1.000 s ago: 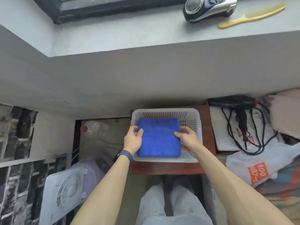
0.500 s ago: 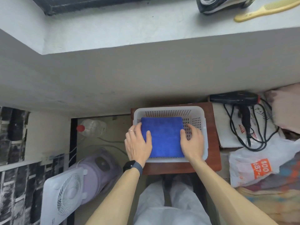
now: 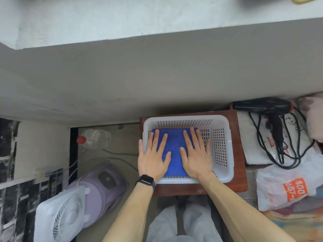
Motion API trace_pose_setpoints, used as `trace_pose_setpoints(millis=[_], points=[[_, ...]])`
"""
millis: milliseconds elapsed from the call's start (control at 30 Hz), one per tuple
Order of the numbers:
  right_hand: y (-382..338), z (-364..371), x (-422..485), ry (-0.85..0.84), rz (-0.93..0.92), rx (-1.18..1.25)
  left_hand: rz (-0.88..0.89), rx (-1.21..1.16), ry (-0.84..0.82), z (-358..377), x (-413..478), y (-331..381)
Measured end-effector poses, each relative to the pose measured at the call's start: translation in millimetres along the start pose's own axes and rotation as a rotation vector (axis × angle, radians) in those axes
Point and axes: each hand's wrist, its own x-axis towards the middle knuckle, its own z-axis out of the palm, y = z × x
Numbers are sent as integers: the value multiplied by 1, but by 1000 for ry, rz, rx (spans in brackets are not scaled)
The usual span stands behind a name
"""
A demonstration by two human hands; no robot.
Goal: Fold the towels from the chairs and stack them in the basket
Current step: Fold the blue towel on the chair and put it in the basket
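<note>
A folded blue towel (image 3: 174, 151) lies flat in the left part of a white perforated basket (image 3: 222, 151). The basket stands on a small dark-red wooden table (image 3: 239, 172). My left hand (image 3: 153, 158) lies palm down on the towel's left side, fingers spread, with a ring and a dark watch on the wrist. My right hand (image 3: 196, 154) rests flat on the towel's right side, fingers spread too. Neither hand grips anything. The right part of the basket shows bare mesh.
A black hair dryer (image 3: 267, 109) with a tangled cord lies on a white bag right of the table. A plastic bag with an orange label (image 3: 286, 187) sits below it. Left on the floor are a clear bottle (image 3: 96, 138), a purple appliance (image 3: 101, 189) and a white fan (image 3: 59, 217).
The towel went down into the basket. Both hands let go of its edges and moved on top of it, now lying flat with fingers spread.
</note>
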Motion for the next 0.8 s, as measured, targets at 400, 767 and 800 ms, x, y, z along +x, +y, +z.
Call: trace_pose_setpoints(millis=[400,767,800], points=[[-8,-18,1,-125,26,-70,6,16,-60,-6,0,5],[-25,-132,-61,-62,-183,-78,-160,56,-70,-109,-88,9],[-33,-142,-65,-66,-238,-61,-248,-4,-44,-118,-102,9]])
